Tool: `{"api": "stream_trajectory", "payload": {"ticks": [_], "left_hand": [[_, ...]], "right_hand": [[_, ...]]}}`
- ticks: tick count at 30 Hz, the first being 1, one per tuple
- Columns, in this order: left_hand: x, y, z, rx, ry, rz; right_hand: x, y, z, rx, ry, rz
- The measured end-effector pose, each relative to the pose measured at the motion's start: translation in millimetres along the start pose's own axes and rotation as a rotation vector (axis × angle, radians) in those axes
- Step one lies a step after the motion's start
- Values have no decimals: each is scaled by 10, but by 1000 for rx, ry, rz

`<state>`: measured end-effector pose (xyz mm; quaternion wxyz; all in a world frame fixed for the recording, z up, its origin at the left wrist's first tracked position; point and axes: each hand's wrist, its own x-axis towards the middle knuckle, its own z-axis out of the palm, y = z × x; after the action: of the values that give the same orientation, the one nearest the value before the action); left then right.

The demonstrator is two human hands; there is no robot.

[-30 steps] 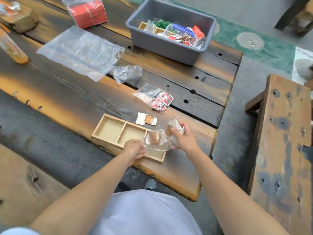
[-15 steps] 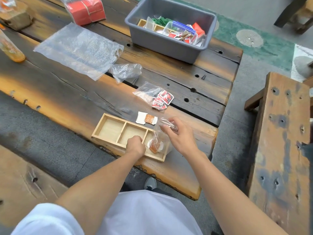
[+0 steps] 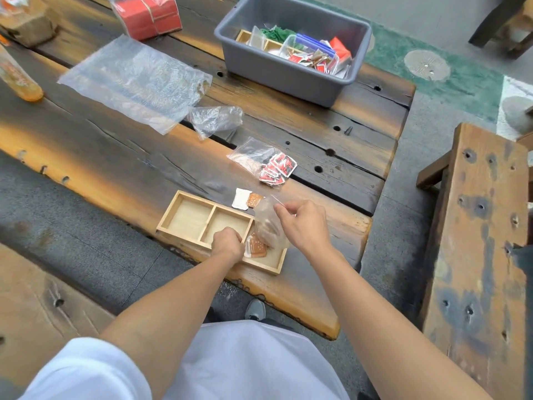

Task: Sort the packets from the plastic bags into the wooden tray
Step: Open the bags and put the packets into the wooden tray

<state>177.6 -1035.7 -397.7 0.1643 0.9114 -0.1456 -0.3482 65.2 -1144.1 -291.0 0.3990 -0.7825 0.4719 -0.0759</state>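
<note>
A wooden tray (image 3: 184,207) with three compartments lies at the table's near edge. My right hand (image 3: 305,226) pinches a small clear plastic bag (image 3: 268,225) upside down over the right compartment. Orange packets (image 3: 255,248) lie in that compartment under the bag's mouth. My left hand (image 3: 227,245) is closed on the tray's front wall beside them. Just behind the tray lie a white and an orange packet (image 3: 246,200). Further back, a second clear bag with red packets (image 3: 277,170) lies on the table.
Two empty clear bags, one large (image 3: 135,82) and one small (image 3: 215,119), lie to the left. A grey tub (image 3: 288,79) with more packets stands at the back. A red wrapped box (image 3: 148,14) sits far back left. A wooden bench (image 3: 478,255) is on the right.
The bag was held in both hands above the tray; now only my right hand holds it, tipped over the right compartment, and orange packets have dropped in. My left hand moved to the tray.
</note>
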Motion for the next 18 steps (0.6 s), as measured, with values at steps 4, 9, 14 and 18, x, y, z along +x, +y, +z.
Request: {"api": "stream_trajectory", "payload": {"ticks": [4,9,14,18], "left_hand": [[-3,0,5,8,6,4],[41,-15,26,34,5,1],[36,-27,18,59,-5,29],[43,-45,17,68,-2,37]], "right_hand": [[7,-35,-65,-3,-48,-10],[-29,-110,-195,-1,15,-52],[-60,-152,-272,-18,-9,-76],[-81,-147,-329,-37,-45,-47]]}}
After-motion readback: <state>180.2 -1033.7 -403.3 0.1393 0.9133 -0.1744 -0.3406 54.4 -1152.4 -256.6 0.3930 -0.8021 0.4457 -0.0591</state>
